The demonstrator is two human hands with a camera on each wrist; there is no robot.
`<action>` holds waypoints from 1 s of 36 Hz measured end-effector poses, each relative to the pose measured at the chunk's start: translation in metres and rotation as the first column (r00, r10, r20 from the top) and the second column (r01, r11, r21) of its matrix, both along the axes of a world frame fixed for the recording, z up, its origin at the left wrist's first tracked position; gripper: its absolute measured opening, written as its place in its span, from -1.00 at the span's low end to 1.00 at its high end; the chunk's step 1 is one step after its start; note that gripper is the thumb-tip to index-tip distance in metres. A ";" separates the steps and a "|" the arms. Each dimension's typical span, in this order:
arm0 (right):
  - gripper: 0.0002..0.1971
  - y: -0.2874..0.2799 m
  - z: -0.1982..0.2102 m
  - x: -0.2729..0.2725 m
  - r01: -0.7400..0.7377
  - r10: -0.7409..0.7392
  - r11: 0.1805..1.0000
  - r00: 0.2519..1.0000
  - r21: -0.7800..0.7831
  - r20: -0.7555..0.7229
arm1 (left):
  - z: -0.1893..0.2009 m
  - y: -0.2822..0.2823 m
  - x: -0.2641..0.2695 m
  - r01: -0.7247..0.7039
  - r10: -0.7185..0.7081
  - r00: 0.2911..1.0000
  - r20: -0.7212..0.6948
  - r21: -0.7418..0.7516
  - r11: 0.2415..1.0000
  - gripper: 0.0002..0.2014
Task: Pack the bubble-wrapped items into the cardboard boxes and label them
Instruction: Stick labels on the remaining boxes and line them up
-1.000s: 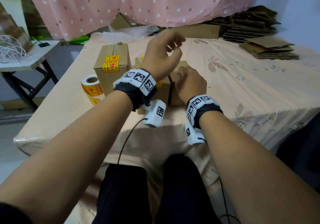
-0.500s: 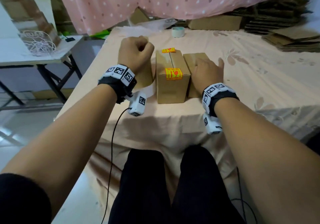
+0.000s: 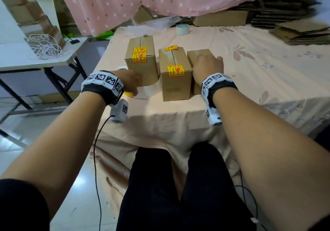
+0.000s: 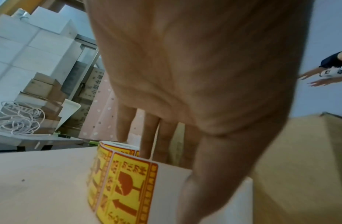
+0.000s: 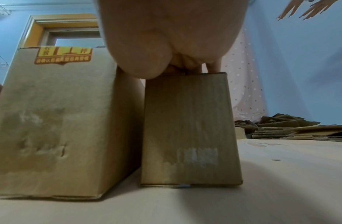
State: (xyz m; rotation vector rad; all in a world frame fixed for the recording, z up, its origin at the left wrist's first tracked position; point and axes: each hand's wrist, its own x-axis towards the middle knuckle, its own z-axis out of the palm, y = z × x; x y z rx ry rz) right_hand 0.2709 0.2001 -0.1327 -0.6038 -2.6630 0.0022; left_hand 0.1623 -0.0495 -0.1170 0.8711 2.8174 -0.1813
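Three cardboard boxes (image 3: 175, 73) lengthwise away, right hand (image 3: 208, 69) flat atop smallest, left hand (image 3: 129, 83) spread over label roll (image 4: 120, 180).

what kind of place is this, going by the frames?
Probably a small home packing station: sealed cardboard boxes with fragile stickers on a cloth-covered table, a sticker roll, and flattened cartons stacked behind.

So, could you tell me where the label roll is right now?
The label roll stands at the table's left side, under the left hand, beside the left box.
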 end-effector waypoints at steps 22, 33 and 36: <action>-0.76 0.003 -0.004 -0.003 -0.022 0.022 1.000 1.000 -0.015 -0.022 | -0.028 -0.022 0.013 -0.129 0.107 0.991 0.077 0.403 0.906 -0.64; -0.88 0.001 -0.002 -0.001 -0.026 0.026 1.000 1.000 -0.004 -0.004 | -0.035 -0.016 0.011 -0.162 0.161 0.986 0.040 0.450 0.878 -0.54; -0.89 0.000 -0.001 0.000 -0.024 0.024 1.000 1.000 -0.008 -0.005 | -0.038 -0.015 0.009 -0.176 0.164 0.984 0.069 0.488 0.855 -0.61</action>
